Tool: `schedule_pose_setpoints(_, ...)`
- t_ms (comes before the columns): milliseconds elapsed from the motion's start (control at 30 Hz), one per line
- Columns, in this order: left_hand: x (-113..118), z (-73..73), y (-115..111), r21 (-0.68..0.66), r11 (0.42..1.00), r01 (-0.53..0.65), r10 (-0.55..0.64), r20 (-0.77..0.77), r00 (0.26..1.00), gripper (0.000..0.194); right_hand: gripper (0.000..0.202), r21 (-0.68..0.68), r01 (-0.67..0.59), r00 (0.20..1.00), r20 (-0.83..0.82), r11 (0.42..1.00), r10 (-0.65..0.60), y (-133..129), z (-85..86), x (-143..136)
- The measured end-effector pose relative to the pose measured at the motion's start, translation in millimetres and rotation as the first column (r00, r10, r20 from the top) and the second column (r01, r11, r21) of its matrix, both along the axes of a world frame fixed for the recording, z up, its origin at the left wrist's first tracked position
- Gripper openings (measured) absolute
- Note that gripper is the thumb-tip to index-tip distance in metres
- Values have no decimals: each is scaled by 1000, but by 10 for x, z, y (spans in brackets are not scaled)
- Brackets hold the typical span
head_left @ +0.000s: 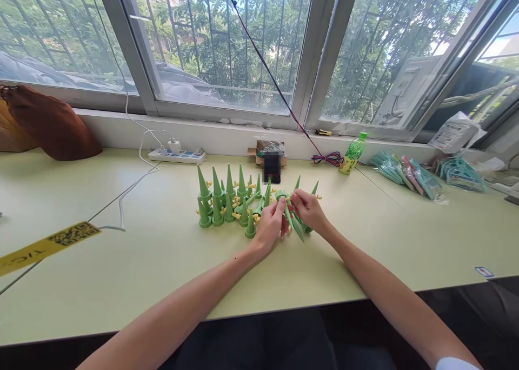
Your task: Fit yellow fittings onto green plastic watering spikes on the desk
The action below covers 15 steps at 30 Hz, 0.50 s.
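My left hand [271,225] is closed around a green plant watering spike [295,228], whose tip points down and toward me. At the wide end of this spike, my right hand [310,210] pinches a small yellow valve [288,198], mostly hidden by the fingers. Left of my hands, several green spikes [217,212] stand upright on their wide bases, many with yellow valves sticking out at the side. A few others lie tilted among them. Behind my right hand, more spike tips [315,187] show.
A dark phone-like object [271,169] leans on a small cardboard box [253,153] behind the spikes. A green drink bottle [352,154] stands back right, near bagged hangers [409,174]. A power strip [177,154] and a brown bag [52,124] are at the back left of the table [162,272].
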State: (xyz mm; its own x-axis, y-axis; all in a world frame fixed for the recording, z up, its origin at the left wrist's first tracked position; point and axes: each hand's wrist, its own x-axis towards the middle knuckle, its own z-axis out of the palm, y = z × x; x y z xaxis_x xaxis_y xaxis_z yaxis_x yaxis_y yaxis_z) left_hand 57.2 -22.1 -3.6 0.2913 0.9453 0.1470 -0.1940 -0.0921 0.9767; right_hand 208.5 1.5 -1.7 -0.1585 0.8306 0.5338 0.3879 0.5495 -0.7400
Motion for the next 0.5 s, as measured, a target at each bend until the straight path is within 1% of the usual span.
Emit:
schedule_pose_setpoints(100, -5, -17, 4, 41, 999, -23, 24, -17, 1000, 53, 49, 4, 6, 1000, 6, 1000, -6, -17, 26, -10)
schedule_pose_setpoints(233, -15, -6, -10, 117, 991, -61, 70, -73, 995, 49, 50, -4, 6, 1000, 3, 1000, -6, -50, 74, -27)
schedule_pose_setpoints(367, -17, -3, -16, 205, 969, -141, 168, -123, 978, 46, 51, -10, 12, 1000, 1, 1000, -12, -59, 88, -23)
schedule_pose_setpoints(500, -20, -35, 6, 282, 946, -163, 213, -158, 964, 44, 51, -29, 15, 1000, -13, 999, -15, -52, 82, -13)
